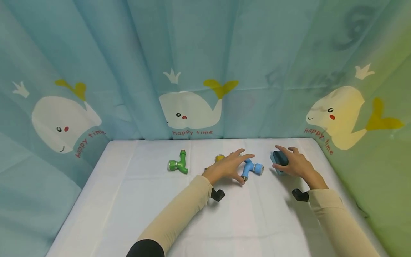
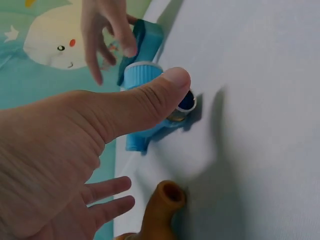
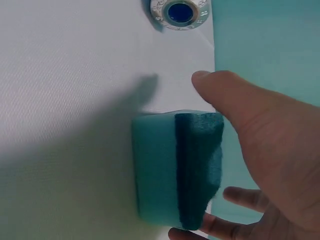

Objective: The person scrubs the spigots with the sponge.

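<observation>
In the head view my left hand (image 1: 226, 167) reaches over the table with fingers spread, beside a blue plastic faucet (image 1: 247, 169). The left wrist view shows the thumb in front of that blue faucet (image 2: 141, 76), so contact cannot be told. Below the hand lies an orange-yellow faucet (image 1: 219, 157), mostly hidden in the head view; its spout (image 2: 167, 200) shows in the left wrist view. My right hand (image 1: 297, 165) is spread around a blue sponge (image 1: 279, 158) with a dark scrub layer. In the right wrist view the thumb stands apart from the sponge (image 3: 157, 170); the lower fingers are close to its far end.
A green faucet (image 1: 181, 163) lies to the left on the white-covered table (image 1: 144, 207). Blue-green curtains (image 1: 135, 71) with printed whales hang behind the table and at both sides. Black wrist mounts (image 1: 300, 195) stick out beneath the wrists.
</observation>
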Available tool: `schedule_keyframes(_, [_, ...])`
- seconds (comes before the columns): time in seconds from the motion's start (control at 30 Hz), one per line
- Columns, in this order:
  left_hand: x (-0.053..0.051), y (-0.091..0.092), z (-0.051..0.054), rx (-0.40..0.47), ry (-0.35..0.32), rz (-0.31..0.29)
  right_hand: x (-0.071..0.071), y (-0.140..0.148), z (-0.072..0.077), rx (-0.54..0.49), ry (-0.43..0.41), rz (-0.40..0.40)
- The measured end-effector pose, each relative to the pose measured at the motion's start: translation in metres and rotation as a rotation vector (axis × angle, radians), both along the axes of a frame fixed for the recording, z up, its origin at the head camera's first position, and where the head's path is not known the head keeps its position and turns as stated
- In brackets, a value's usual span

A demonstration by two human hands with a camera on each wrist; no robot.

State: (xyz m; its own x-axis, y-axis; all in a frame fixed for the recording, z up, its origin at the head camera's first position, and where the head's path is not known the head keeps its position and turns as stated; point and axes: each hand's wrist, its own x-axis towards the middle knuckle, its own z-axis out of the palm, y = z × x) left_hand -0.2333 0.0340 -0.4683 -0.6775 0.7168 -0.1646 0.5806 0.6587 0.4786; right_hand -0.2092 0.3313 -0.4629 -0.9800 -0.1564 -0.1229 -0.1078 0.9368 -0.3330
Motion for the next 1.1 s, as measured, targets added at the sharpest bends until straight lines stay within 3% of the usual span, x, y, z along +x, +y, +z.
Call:
schedule_keyframes(0.37, [0.006,-0.011,0.004,0.027,0.018,0.002,-0.004,0.004,-0.003,-0.036,-0.039,0.063])
schedule_keyframes(0.53, [0.009,-0.017,0.007,0.036,0.042,0.001,0.003,0.011,0.006,-0.149,0.043,0.005])
schedule_keyframes(0.67, [0.007,-0.017,0.009,0.047,0.04,0.015,0.014,0.019,0.011,-0.263,0.172,-0.005])
schedule_keyframes(0.8, [0.001,-0.009,0.004,0.038,0.018,-0.004,0.03,0.033,0.009,-0.308,0.267,0.007])
schedule_keyframes(1.0, [-0.005,0.012,-0.007,-0.018,0.002,-0.05,0.054,0.047,0.002,-0.388,0.295,0.014])
schedule_keyframes(1.1, [-0.007,0.021,-0.009,-0.092,0.044,-0.076,0.064,0.049,0.0,-0.415,0.299,-0.002])
